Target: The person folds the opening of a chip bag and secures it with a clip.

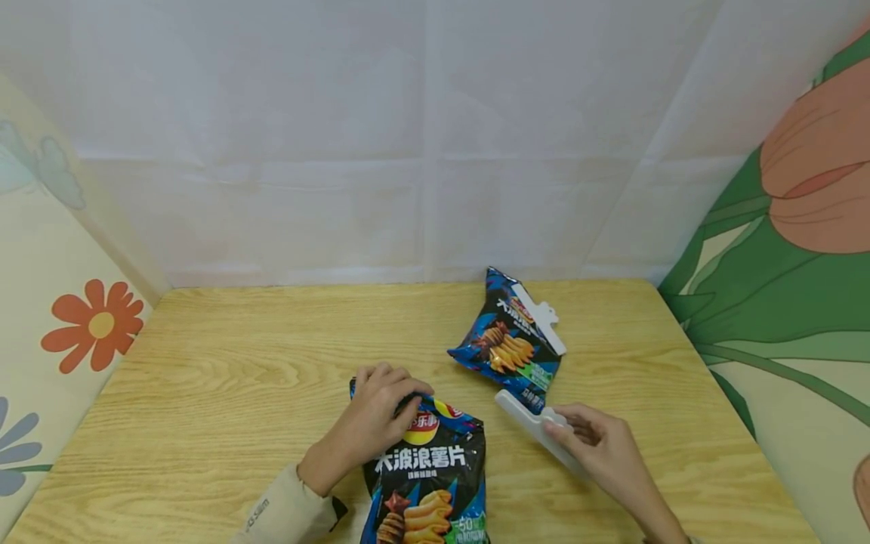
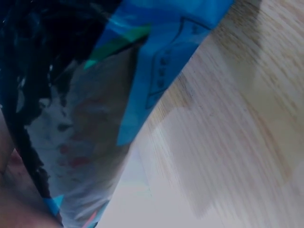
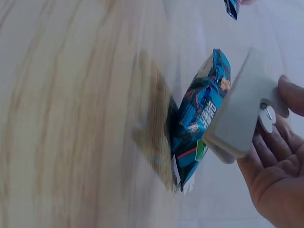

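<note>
At the front middle of the table stands a black and blue bag of potato chips [image 1: 428, 483]. Its top edge is folded over, and my left hand [image 1: 377, 408] grips it at the top left corner. The left wrist view shows the bag's back [image 2: 95, 109] up close, with part of the hand [image 2: 19, 204] at the lower left. To the right, my right hand [image 1: 601, 449] holds a long white bag clip [image 1: 533, 427] by its tabs, apart from the bag. In the right wrist view the clip [image 3: 240, 104] sits between thumb and fingers.
Behind the right hand lies a second, similar chip bag [image 1: 503, 340], with another white clip [image 1: 544, 321] along its upper right edge. The wooden table [image 1: 258, 340] meets a white sheet [image 1: 292, 189] at the back. Flower-patterned panels [image 1: 768, 317] flank both sides.
</note>
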Demonstrator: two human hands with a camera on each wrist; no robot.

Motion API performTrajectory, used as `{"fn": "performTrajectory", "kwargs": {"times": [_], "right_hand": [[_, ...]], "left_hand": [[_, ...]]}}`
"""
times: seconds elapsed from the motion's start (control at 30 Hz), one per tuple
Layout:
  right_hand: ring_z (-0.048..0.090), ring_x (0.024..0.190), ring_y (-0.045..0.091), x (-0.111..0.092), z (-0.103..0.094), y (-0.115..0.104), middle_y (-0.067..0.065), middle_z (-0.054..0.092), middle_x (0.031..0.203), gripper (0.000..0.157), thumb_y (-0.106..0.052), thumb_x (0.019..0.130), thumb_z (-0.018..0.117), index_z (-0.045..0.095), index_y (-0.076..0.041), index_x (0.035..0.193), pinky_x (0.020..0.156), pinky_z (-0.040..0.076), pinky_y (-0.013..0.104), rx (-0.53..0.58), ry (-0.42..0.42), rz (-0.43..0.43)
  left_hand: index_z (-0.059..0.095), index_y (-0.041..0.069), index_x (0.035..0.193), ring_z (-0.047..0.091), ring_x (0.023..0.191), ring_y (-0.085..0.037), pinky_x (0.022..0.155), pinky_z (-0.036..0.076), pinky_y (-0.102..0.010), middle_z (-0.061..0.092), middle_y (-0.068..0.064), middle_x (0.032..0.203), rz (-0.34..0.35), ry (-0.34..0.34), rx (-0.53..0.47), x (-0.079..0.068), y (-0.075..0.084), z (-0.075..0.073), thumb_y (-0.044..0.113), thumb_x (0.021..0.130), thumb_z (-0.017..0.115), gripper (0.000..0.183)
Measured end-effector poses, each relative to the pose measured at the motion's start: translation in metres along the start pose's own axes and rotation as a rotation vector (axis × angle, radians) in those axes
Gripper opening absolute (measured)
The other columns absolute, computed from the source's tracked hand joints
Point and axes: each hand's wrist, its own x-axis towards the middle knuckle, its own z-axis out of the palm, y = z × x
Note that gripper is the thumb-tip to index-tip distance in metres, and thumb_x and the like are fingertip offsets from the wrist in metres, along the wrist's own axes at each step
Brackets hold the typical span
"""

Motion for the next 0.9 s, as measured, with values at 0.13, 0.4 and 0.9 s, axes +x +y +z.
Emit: {"fn": "performTrajectory", "kwargs": {"times": [0.13,0.4,0.9], "right_hand": [[0.072,0.094,0.019,-0.001,0.005,-0.004,0.017,0.073,0.111,0.029,-0.025,0.089,0.075,0.074,-0.004,0.108,0.075,0.055,0.019,0.011,0.047,-0.033],[0.072,0.090,0.016,-0.002,0.013,-0.012,0.015,0.074,0.109,0.024,-0.023,0.089,0.075,0.075,-0.007,0.106,0.076,0.056,0.021,0.007,0.090,-0.085],[0.065,0.075,0.001,0.001,0.027,-0.016,0.010,0.076,0.099,0.018,-0.021,0.087,0.076,0.076,-0.009,0.100,0.067,0.052,0.020,0.030,0.078,-0.158]], "left_hand": [[0.071,0.017,0.107,0.043,0.081,-0.009,0.081,0.025,-0.035,0.072,0.006,0.103,-0.017,-0.004,-0.039,0.000,0.000,0.000,0.014,0.093,0.069,0.015],[0.067,0.015,0.103,0.044,0.082,-0.010,0.083,0.027,-0.037,0.072,0.006,0.101,-0.025,0.001,-0.069,0.000,0.000,-0.001,0.012,0.091,0.070,0.012],[0.068,0.015,0.103,0.045,0.083,-0.009,0.084,0.027,-0.037,0.072,0.006,0.103,-0.016,-0.006,-0.067,0.001,-0.001,0.000,0.012,0.092,0.069,0.011]]}}
